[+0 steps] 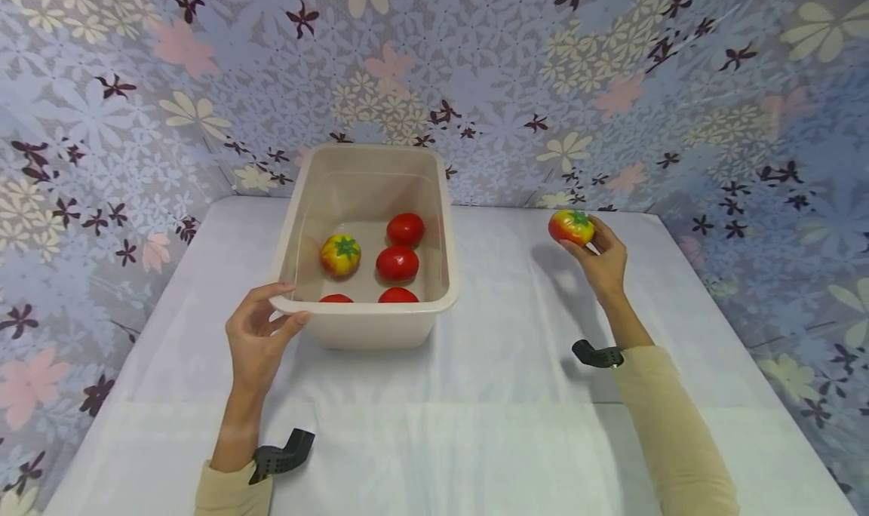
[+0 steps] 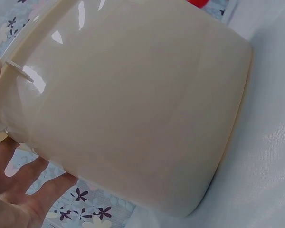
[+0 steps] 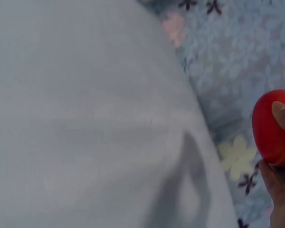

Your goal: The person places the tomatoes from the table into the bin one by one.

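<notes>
At its near left corner, my left hand [image 1: 256,339] grips the rim of a beige plastic bin [image 1: 373,327], thumb outside and fingers at the edge. The left wrist view shows the bin's outer wall [image 2: 133,104] beside the fingers [image 2: 52,187]. Over the right part of the table, my right hand [image 1: 604,263] pinches a red and yellow toy tomato [image 1: 572,228] with a green leafy top. In the right wrist view, the thumb presses on the red side of that tomato [image 3: 266,133]. Inside the bin lie a similar red-yellow tomato [image 1: 340,256] and several plain red ones [image 1: 397,263], two partly hidden by the near wall.
A white cloth [image 1: 502,365] covers the table under the bin and both arms. Flowered fabric [image 1: 502,86] rises behind the table and along both sides. A black wrist camera [image 1: 285,453] is strapped on the left arm, another [image 1: 597,354] on the right.
</notes>
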Demonstrator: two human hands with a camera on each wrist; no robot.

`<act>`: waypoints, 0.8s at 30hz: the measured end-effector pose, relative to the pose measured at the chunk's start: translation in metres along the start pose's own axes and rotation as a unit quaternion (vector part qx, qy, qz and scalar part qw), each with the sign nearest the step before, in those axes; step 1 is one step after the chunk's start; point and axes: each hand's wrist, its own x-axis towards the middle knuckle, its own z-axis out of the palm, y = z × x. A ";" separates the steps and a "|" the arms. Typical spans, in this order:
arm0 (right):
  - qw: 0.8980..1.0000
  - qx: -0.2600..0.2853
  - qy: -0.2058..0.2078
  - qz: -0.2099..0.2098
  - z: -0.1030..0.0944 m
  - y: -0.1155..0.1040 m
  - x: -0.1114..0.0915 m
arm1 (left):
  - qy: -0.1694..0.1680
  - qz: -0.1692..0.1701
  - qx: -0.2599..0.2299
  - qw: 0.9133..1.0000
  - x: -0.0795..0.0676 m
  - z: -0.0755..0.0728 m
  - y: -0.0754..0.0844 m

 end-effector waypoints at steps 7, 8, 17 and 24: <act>0.996 0.051 -0.031 -0.072 0.018 -0.027 -0.007 | -0.011 0.005 -0.008 1.000 0.000 0.000 0.001; 0.994 0.062 -0.038 -0.082 0.020 -0.032 -0.009 | -0.009 0.004 -0.008 1.000 0.001 0.000 0.001; 0.984 0.049 -0.091 -0.144 0.035 -0.096 -0.037 | 0.001 -0.004 0.006 1.000 0.000 0.000 0.002; 0.976 0.055 -0.114 -0.175 0.044 -0.117 -0.051 | -0.003 0.006 -0.008 1.000 0.000 0.002 0.003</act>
